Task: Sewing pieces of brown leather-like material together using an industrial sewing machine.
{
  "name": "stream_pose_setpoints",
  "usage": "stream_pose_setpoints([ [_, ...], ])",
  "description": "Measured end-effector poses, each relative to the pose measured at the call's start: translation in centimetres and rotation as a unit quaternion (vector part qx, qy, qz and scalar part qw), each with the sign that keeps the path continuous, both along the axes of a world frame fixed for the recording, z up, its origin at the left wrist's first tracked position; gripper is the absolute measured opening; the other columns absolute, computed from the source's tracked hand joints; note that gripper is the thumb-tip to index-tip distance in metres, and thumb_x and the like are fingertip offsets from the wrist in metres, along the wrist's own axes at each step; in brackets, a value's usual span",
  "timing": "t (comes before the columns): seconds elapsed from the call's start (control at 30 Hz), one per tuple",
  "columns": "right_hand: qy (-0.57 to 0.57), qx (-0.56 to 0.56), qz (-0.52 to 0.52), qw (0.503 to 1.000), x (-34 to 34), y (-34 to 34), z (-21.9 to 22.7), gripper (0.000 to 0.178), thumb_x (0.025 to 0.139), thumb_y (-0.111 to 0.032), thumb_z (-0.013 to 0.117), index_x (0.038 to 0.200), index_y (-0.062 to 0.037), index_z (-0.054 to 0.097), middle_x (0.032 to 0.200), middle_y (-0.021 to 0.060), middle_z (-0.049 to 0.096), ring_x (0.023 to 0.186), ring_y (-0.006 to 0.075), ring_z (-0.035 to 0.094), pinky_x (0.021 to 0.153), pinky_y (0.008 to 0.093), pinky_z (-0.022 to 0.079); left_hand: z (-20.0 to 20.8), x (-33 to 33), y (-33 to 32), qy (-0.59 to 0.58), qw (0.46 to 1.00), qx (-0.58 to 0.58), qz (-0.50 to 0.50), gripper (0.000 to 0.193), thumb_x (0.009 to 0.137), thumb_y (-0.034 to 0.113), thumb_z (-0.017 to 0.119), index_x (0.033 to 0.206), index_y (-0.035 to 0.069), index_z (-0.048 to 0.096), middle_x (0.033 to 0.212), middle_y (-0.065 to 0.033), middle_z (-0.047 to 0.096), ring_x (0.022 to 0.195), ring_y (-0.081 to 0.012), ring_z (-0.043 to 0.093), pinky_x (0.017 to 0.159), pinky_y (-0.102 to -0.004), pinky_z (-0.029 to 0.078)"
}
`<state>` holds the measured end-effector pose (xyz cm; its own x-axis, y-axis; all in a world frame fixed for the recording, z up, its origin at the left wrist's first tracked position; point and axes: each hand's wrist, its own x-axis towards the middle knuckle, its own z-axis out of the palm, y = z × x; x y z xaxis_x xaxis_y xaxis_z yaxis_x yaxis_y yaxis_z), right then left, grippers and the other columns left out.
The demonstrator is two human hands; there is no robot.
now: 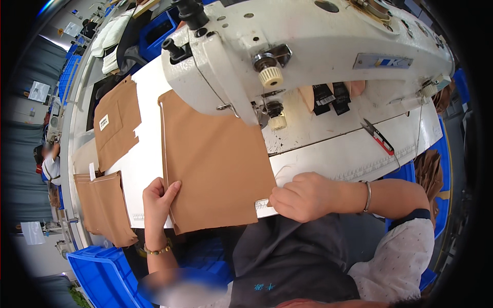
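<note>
A brown fabric panel (215, 164) lies on the white sewing table, its upper edge passing under the head of the sewing machine (308, 56). Pale stitching runs along its folded left edge. My left hand (160, 199) grips that edge near the lower end, thumb on top. Curled closed, my right hand (303, 197) is at the panel's lower right corner; its fingertips are turned down, and whatever they hold is hidden. A loose thread (282, 173) lies just above it. The needle area sits behind the machine head and cannot be made out.
Brown fabric pieces (118, 123) and a stitched brown piece (100, 205) lie at left. Red-handled thread snips (379, 137) rest at right, near a ruler strip (370, 168). Black labels (328, 97) lie beneath the machine arm. Blue crates (102, 272) stand below the table.
</note>
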<state>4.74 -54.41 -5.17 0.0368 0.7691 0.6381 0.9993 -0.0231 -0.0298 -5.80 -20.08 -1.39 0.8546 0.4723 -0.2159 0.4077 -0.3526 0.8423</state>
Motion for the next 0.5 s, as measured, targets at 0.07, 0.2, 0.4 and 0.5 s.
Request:
stream_pose_setpoints([
  [0.07,0.011,-0.017,0.0,1.0,0.6,0.2,-0.1,0.008,0.073,-0.014,0.065,0.073,-0.0084,0.059,0.069,0.0006,0.043,0.054,0.0118,0.05,0.045,0.0273,0.04,-0.5,0.7,0.6,-0.011,1.0,-0.001,0.002,0.031,0.093,0.015,0.076,0.072,0.004,0.055,0.064,0.006,0.055,0.057,0.0003,0.044,0.049,-0.0187,0.033],
  [0.2,0.037,-0.004,0.001,0.999,1.8,1.0,-0.3,0.008,0.073,-0.013,0.065,0.073,-0.0083,0.059,0.069,0.0013,0.043,0.053,0.0129,0.05,0.045,0.0285,0.041,-0.8,1.8,1.8,-0.015,1.0,0.015,0.0,0.036,0.092,0.015,0.077,0.069,0.006,0.051,0.063,0.0067,0.053,0.056,0.0002,0.042,0.048,-0.0189,0.033],
  [0.4,0.044,-0.003,-0.01,0.999,3.7,1.6,-0.6,0.008,0.074,-0.013,0.065,0.073,-0.0082,0.059,0.07,0.0026,0.044,0.052,0.0141,0.051,0.045,0.0299,0.043,-1.1,4.0,2.6,0.007,0.998,0.058,-0.028,0.031,0.093,0.017,0.077,0.074,0.005,0.056,0.069,0.002,0.062,0.059,-0.0019,0.052,0.052,-0.0193,0.042],
  [0.5,0.061,-0.002,-0.023,0.998,4.4,1.9,-0.7,0.009,0.075,-0.013,0.065,0.072,-0.0084,0.058,0.071,0.0033,0.045,0.051,0.0154,0.052,0.044,0.0317,0.044,-1.1,5.4,2.6,-0.014,0.996,0.08,-0.019,0.043,0.09,0.017,0.08,0.065,0.006,0.047,0.059,0.0061,0.049,0.055,-0.0012,0.038,0.047,-0.0208,0.031],
])
